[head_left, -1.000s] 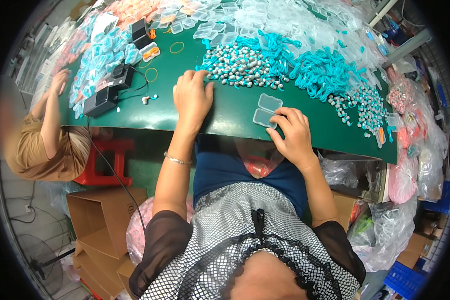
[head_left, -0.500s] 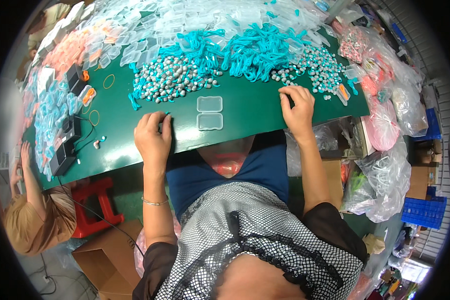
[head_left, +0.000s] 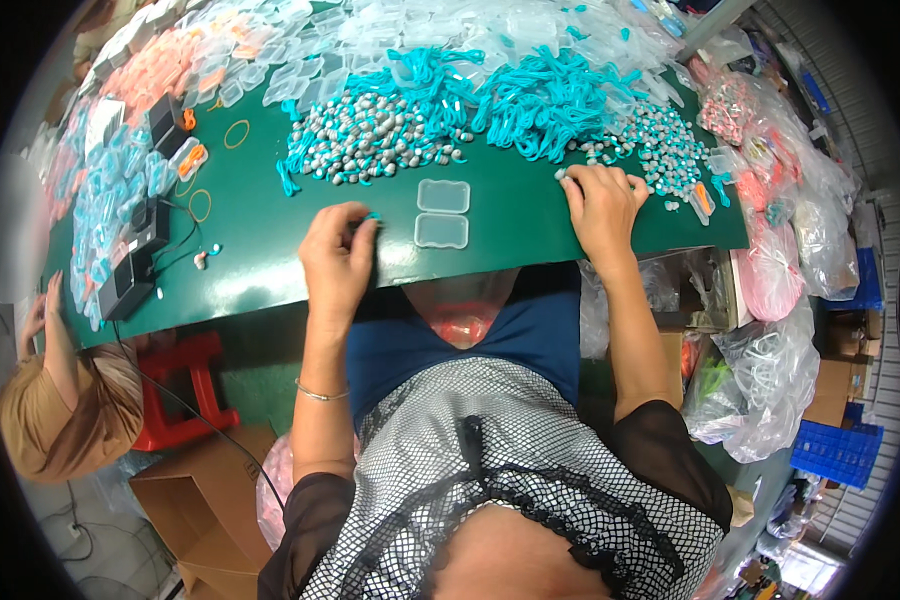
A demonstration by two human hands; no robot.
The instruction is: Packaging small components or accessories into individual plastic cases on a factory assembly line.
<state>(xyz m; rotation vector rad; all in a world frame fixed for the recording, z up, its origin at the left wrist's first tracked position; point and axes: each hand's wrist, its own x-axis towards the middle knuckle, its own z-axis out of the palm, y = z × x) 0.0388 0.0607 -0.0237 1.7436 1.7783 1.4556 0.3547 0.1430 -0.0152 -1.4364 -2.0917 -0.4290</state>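
Observation:
My left hand (head_left: 337, 255) is over the table's near side, thumb and fingers pinched on a small teal-and-grey piece (head_left: 373, 216), mostly hidden. To its right lies an open clear plastic case (head_left: 442, 231), its two halves flat and nothing visible inside. My right hand (head_left: 605, 210) is farther right, fingers curled, with a small whitish-grey piece (head_left: 560, 174) at its fingertips. Beyond the case is a heap of small grey-and-teal rounded pieces (head_left: 370, 140). Bundled teal cords (head_left: 545, 105) lie beside it, and a second heap of small pieces (head_left: 660, 150) sits past my right hand.
Clear cases (head_left: 410, 30) cover the table's far side. Teal-filled cases (head_left: 120, 215), black boxes (head_left: 130, 285) and rubber bands (head_left: 200, 205) are on the left. Another person's hand (head_left: 52, 300) is at the left edge. Plastic bags (head_left: 770, 350) crowd the right.
The view has shifted somewhat. My left hand has turned, and the teal bit in its fingers shows more. A whitish-grey piece now shows at my right fingertips.

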